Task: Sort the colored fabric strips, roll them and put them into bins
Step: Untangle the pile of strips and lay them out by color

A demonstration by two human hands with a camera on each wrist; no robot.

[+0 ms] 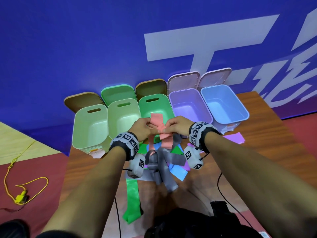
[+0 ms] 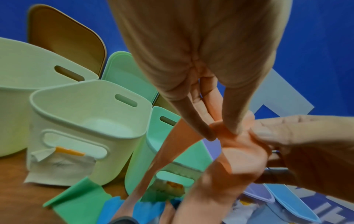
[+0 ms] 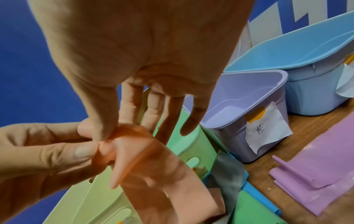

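Holding a pink strip (image 1: 158, 124) up over the green bin (image 1: 155, 107), the person had both hands on its top end. The left hand (image 1: 141, 126) pinched the edge between thumb and fingers, and the right hand (image 1: 176, 125) did the same from the other side, thumb and forefinger clamped on the fabric, other fingers loose. The rest of the strip hung down toward the pile (image 1: 159, 158) of grey, blue, green and purple strips on the table (image 1: 257, 143).

Looked to me like the rolling step was only just getting started: the end was bunched a little between the fingertips, but no real roll had formed. All five bins looked empty from where I stood, so my guess was the job was barely underway.

Next move would need the fingers to turn that end over on itself and keep it tight while the tail feeds up. No pink bin in the row, so where it should go I couldn't tell.
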